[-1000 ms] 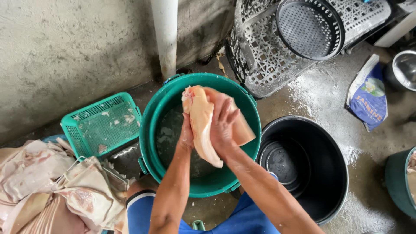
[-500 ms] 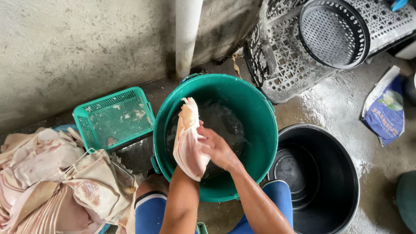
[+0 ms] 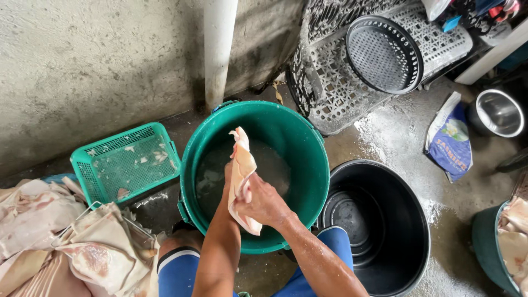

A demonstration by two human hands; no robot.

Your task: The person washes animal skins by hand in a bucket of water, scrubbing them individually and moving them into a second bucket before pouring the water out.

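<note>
We have one view only, from the head, looking steeply down and close. Green bucket (image 3: 286, 137) sits centre frame, concrete wall (image 3: 99, 66) along the top edge, black tub (image 3: 407, 220) lower right. No second view overlaps.

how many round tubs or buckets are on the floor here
3: a green bucket with water under the hands, a black tub to its right, and a green tub cut off at the right edge. More may sit out of frame.
</note>
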